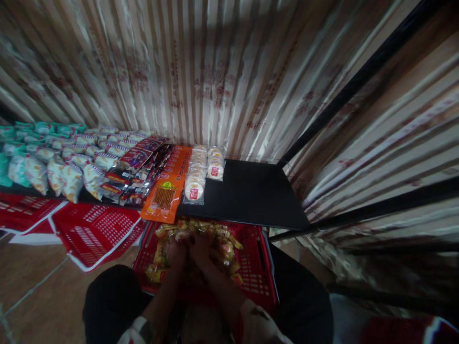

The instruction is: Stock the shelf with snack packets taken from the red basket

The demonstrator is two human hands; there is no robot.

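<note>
Both my hands reach down into a red plastic basket point(258, 267) between my knees. It holds several yellow and red snack packets point(224, 241). My left hand point(175, 253) and my right hand point(201, 251) lie close together on the packets, fingers curled into the pile. The picture is dark and smeared, so what each hand grips is unclear. In front of the basket a low black shelf point(251, 193) carries rows of goods: round white cakes in clear packs point(195, 184), orange snack packs point(167, 196) and dark red packets point(138, 167).
More white and teal packets point(53, 157) fill the shelf's left part. Two flattened red baskets point(95, 234) lie on the tiled floor at left. A striped curtain point(201, 71) hangs behind the shelf. Black shelf frame bars point(358, 76) run at right.
</note>
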